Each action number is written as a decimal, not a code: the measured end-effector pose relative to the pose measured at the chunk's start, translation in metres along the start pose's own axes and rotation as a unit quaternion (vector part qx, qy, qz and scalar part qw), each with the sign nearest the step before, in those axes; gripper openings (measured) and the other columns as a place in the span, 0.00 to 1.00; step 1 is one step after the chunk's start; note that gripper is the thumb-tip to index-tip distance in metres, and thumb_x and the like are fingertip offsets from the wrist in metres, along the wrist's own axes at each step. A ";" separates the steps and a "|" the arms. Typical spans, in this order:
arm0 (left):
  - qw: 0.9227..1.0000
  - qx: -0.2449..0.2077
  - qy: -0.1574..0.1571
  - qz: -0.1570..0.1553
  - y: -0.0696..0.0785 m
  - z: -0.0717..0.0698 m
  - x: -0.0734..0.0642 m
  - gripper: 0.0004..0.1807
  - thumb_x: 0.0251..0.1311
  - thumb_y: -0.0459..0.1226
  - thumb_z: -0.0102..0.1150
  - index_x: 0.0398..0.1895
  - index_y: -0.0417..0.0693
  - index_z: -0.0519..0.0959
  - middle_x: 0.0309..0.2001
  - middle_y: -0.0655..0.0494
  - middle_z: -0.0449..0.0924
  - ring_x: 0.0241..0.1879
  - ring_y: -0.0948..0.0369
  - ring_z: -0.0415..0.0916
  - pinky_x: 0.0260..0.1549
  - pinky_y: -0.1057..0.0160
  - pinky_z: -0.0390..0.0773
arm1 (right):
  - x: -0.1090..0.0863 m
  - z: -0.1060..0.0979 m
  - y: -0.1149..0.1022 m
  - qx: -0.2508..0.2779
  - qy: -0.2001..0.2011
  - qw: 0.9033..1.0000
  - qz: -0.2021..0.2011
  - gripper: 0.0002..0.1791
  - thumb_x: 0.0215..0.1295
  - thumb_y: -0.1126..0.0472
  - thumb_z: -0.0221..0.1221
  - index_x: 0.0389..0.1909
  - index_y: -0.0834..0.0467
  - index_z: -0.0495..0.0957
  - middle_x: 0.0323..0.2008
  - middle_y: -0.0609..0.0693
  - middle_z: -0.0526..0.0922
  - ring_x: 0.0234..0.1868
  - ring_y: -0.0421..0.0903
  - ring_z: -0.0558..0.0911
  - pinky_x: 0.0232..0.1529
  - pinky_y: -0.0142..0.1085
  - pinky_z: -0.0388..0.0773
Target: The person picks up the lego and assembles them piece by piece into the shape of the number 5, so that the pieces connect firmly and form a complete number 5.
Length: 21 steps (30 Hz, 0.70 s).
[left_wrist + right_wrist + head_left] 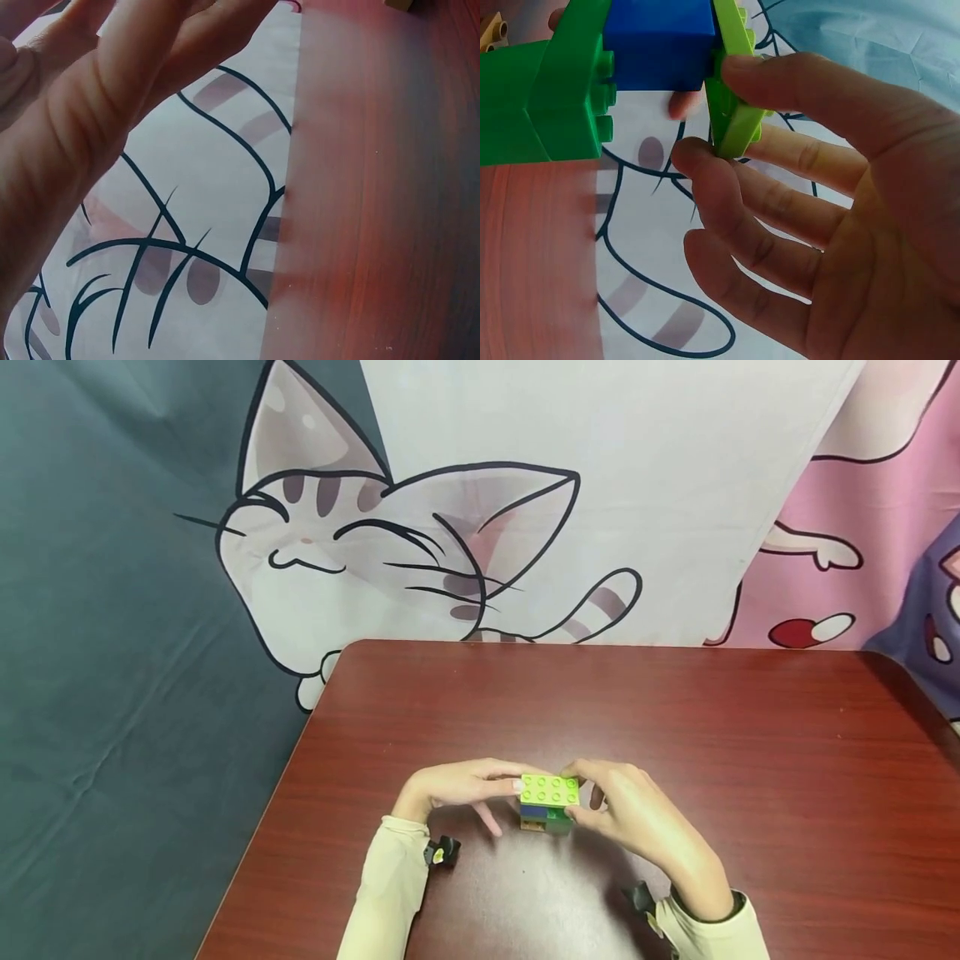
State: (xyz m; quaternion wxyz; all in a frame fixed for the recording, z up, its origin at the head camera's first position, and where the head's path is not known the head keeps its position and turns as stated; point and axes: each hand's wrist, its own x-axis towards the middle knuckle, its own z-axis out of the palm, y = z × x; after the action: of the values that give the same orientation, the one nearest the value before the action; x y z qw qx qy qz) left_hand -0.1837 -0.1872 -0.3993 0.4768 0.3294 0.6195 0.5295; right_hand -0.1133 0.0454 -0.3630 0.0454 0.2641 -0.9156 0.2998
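Note:
A small stack of toy building bricks stands on the table between my hands. Its top is a lime green studded brick (550,790), above a blue brick (658,45) and a green brick (570,94); a tan brick (532,825) shows low down. My right hand (626,802) pinches the lime brick's right end between thumb and fingers, the other fingers loosely bent in the right wrist view. My left hand (465,785) has its thumb at the lime brick's left end and a finger along the back, partly hidden; its lower finger points outward.
The reddish-brown table (675,710) extends around the stack. Behind it hangs a cloth (637,427) printed with a cartoon cat, beside a pink printed part on the right. Dark wrist devices (442,852) sit on both sleeves.

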 end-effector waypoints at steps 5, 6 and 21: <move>1.000 -0.006 -0.001 -0.016 -0.001 0.000 0.000 0.20 0.63 0.43 0.38 0.59 0.59 0.62 0.53 0.57 0.66 0.50 0.53 0.66 0.28 0.50 0.74 | 0.000 0.001 0.001 0.005 -0.004 1.000 0.003 0.16 0.42 0.56 0.64 0.35 0.49 0.75 0.26 0.36 0.75 0.21 0.33 0.71 0.20 0.25 0.66; 1.000 -0.004 -0.002 -0.018 -0.001 0.000 0.000 0.20 0.63 0.43 0.38 0.59 0.60 0.62 0.53 0.58 0.66 0.50 0.53 0.66 0.28 0.50 0.74 | 0.000 0.001 0.001 0.007 -0.006 1.000 0.003 0.16 0.42 0.56 0.64 0.35 0.49 0.75 0.26 0.36 0.75 0.21 0.33 0.71 0.20 0.25 0.66; 0.999 -0.032 0.008 -0.021 -0.004 -0.003 0.001 0.20 0.63 0.38 0.40 0.59 0.48 0.63 0.50 0.52 0.70 0.46 0.48 0.69 0.33 0.48 0.72 | 0.001 0.001 0.004 -0.003 0.000 1.000 -0.002 0.17 0.41 0.56 0.65 0.37 0.49 0.76 0.30 0.38 0.77 0.27 0.34 0.73 0.26 0.28 0.70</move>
State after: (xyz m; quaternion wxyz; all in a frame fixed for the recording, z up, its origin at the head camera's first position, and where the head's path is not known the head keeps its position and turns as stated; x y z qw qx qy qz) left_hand -0.1865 -0.1881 -0.4040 0.4936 0.2966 0.6124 0.5417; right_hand -0.1158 0.0470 -0.3660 0.0471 0.2661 -0.9157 0.2975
